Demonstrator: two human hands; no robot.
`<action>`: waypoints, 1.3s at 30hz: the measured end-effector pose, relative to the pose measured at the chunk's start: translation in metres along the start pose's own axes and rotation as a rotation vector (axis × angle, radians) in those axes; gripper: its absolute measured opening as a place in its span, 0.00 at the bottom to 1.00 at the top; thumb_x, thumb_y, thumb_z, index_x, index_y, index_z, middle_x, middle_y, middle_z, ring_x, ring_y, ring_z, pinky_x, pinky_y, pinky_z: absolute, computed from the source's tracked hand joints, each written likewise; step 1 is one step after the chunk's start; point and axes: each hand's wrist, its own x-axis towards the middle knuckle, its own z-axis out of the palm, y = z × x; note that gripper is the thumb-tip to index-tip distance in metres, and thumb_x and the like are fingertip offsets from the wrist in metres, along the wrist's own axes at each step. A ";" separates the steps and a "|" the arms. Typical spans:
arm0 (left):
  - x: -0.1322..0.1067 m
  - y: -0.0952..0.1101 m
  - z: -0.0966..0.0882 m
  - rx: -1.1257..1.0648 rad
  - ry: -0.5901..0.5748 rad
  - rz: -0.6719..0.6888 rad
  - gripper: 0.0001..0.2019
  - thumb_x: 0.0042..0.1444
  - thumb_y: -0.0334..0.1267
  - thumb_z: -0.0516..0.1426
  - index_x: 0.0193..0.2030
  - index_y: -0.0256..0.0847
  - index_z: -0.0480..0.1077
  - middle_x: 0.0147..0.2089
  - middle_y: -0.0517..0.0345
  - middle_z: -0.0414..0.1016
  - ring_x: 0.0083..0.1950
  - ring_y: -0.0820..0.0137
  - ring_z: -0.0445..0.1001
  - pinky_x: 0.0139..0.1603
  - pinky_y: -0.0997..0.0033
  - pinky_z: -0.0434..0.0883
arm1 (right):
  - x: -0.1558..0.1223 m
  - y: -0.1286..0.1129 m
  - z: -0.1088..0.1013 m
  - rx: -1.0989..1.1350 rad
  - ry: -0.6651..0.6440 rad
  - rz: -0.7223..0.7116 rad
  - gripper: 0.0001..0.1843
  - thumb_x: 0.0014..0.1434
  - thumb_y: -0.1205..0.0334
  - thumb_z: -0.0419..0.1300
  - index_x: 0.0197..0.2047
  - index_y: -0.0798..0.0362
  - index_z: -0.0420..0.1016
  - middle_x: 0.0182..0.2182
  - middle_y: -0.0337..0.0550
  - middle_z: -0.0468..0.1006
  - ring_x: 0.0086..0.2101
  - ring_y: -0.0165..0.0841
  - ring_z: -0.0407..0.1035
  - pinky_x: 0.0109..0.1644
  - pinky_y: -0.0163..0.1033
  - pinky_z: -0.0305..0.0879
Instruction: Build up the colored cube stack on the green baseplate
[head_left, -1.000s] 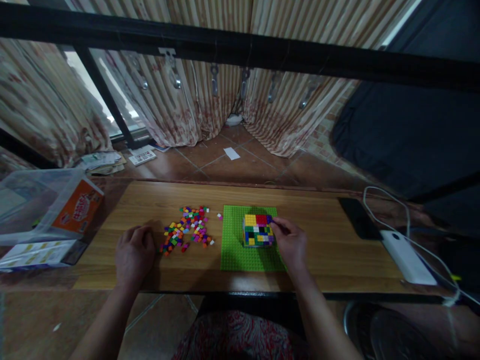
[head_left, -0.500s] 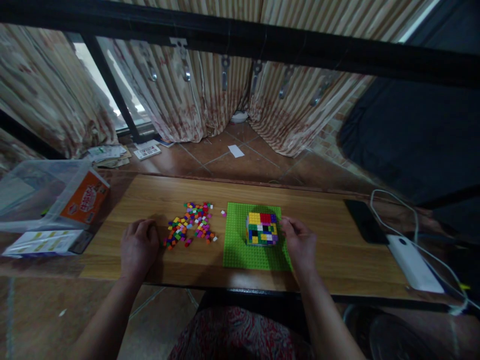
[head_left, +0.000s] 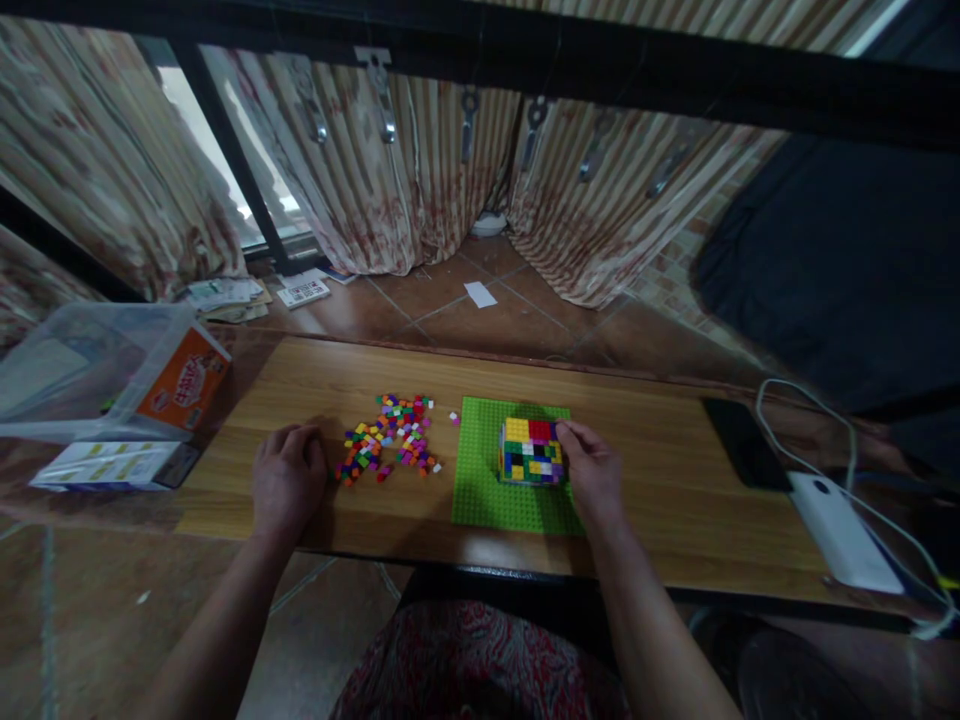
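Note:
A low, boxy build of coloured toy bricks (head_left: 531,450) stands on a green studded baseplate (head_left: 476,500). At its upper right corner is my right hand (head_left: 591,465), thumb and forefinger pinched together and touching the edge. Anything between those fingertips is too small to make out. My left hand (head_left: 289,475) rests on the table with its fingers curled under, just left of a spread of loose small bricks (head_left: 409,430). A white and pink pair of bricks (head_left: 454,418) lies between that spread and the baseplate.
On the wooden table (head_left: 660,520), a black phone (head_left: 739,440) and a white power bank (head_left: 844,530) with a white cable lie at right. At the left end stand a clear plastic bin (head_left: 112,370) with an orange label and a flat white box (head_left: 112,466).
The whole view has shifted slightly. My right hand has moved from beside the brick build onto its upper right corner. My left hand has stayed in place on the table.

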 end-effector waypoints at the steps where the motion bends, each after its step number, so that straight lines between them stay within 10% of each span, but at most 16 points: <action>1: 0.000 0.000 0.000 -0.001 0.000 0.001 0.15 0.61 0.40 0.48 0.44 0.37 0.73 0.47 0.45 0.74 0.49 0.57 0.71 0.54 0.57 0.68 | 0.000 0.000 0.000 0.010 0.002 -0.004 0.18 0.44 0.48 0.69 0.34 0.53 0.81 0.31 0.41 0.81 0.31 0.32 0.73 0.39 0.40 0.69; 23: -0.002 0.001 0.002 -0.039 0.024 0.000 0.14 0.61 0.38 0.48 0.43 0.38 0.73 0.45 0.45 0.75 0.48 0.57 0.71 0.52 0.57 0.69 | -0.018 -0.024 -0.008 -0.063 0.109 -0.123 0.22 0.51 0.44 0.63 0.38 0.55 0.79 0.33 0.44 0.80 0.29 0.30 0.70 0.30 0.34 0.64; 32: -0.004 0.002 0.003 -0.067 0.005 -0.024 0.12 0.60 0.36 0.48 0.43 0.39 0.72 0.46 0.46 0.74 0.49 0.58 0.70 0.53 0.57 0.68 | -0.099 -0.042 0.054 -0.442 -0.539 -0.517 0.10 0.62 0.61 0.56 0.40 0.50 0.78 0.35 0.42 0.78 0.36 0.32 0.72 0.41 0.37 0.67; 39: -0.004 0.003 0.001 -0.092 -0.019 -0.044 0.13 0.61 0.37 0.48 0.43 0.39 0.72 0.46 0.46 0.73 0.51 0.58 0.70 0.54 0.57 0.68 | -0.099 0.000 0.091 -0.650 -0.584 -0.545 0.11 0.62 0.65 0.54 0.38 0.51 0.78 0.36 0.44 0.77 0.38 0.35 0.71 0.44 0.39 0.65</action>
